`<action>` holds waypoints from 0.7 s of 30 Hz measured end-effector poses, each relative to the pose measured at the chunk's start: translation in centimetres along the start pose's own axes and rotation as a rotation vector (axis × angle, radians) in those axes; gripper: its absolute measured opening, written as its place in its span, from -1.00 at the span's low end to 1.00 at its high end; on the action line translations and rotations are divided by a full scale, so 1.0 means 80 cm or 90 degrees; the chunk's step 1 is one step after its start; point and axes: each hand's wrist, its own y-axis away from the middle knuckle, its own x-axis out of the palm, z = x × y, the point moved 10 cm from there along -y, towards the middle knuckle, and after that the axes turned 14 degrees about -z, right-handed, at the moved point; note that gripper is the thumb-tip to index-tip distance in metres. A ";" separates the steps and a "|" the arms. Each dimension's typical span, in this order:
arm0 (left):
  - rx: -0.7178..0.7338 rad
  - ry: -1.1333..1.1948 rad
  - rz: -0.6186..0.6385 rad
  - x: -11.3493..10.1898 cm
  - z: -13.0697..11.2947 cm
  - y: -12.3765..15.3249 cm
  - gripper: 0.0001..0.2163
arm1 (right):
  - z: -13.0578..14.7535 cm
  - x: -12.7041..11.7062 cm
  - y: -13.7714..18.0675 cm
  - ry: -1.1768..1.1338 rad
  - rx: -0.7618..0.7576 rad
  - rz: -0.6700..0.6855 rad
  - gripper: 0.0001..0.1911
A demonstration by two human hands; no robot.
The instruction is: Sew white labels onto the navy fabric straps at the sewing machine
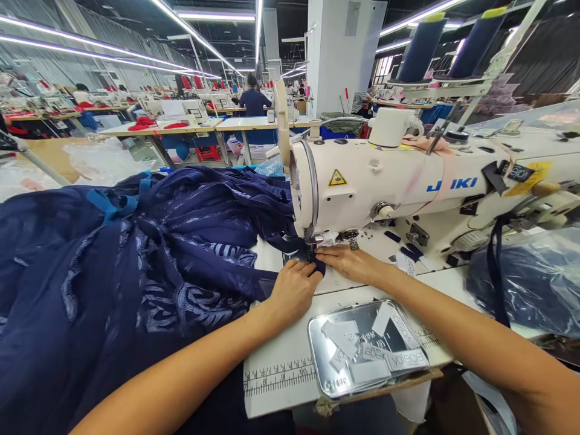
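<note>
Head view: my left forearm (181,368) slants up from the lower left, my right forearm (471,332) comes in from the lower right, and the two hands nearly meet at the centre, under the needle end of the white sewing machine (353,181). I hold my left hand (292,287) palm down, knuckles raised, fingers bent over the edge of the navy fabric (109,266); I cannot tell whether they pinch it underneath. My right hand (351,263) lies flatter, fingers stretched toward the left on the cloth; whether the thumb grips below is hidden. The fabric spreads from there across the left of the frame. At lower centre, a metal tray (321,362) with printed labels (405,360) sits on the white tabletop (276,365).
</note>
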 end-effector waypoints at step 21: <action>0.016 -0.053 -0.081 0.003 0.001 -0.013 -0.90 | -0.013 -0.012 -0.008 -0.055 0.027 -0.085 -0.62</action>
